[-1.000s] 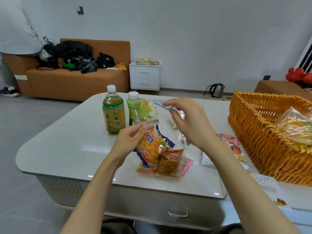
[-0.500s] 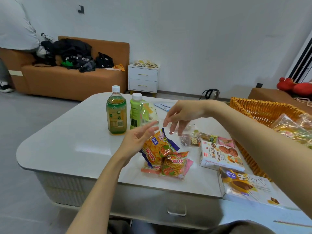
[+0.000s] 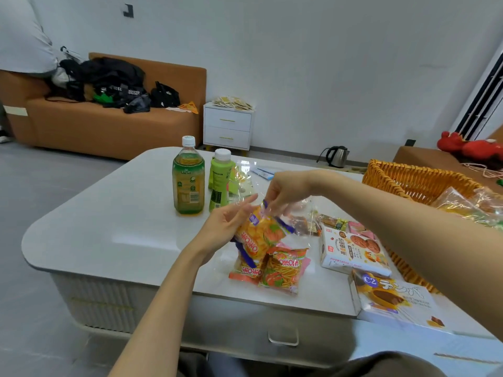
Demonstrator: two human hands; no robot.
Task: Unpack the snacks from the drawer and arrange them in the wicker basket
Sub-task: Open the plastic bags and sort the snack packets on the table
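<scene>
- Two hands met at the centre of the head view, over a clear plastic bag of orange snack packets [image 3: 262, 251] lying on the white table [image 3: 114, 227].
- Right hand [image 3: 285, 193], reaching in from the right of the frame, had its fingertips pinched narrow on the top edge of the clear bag, just above the uppermost packet.
- Left hand [image 3: 226, 221], coming up from the lower left, was spread loosely with fingers extended against the bag's left side; whether it actually gripped the film I could not tell.
- Wicker basket [image 3: 402, 178] sat at the right edge of the frame, already holding some clear-wrapped goods, with a cookie box [image 3: 353, 250] and a second snack box [image 3: 394, 300] lying on the table near it.
- Behind the hands, toward the centre-top of the table, stood a tea bottle [image 3: 188, 176] and a green bottle [image 3: 220, 180], close together.
- My judgement was that the step in hand was opening or lifting the bag of packets, none of which were in the basket yet.
- Risk: the thin film could slip from so small a pinch, or tear, letting packets spill across the table.
- Risk: a sweep of the left forearm or the bag toward the back could knock the upright bottles, which stood near the hands.
</scene>
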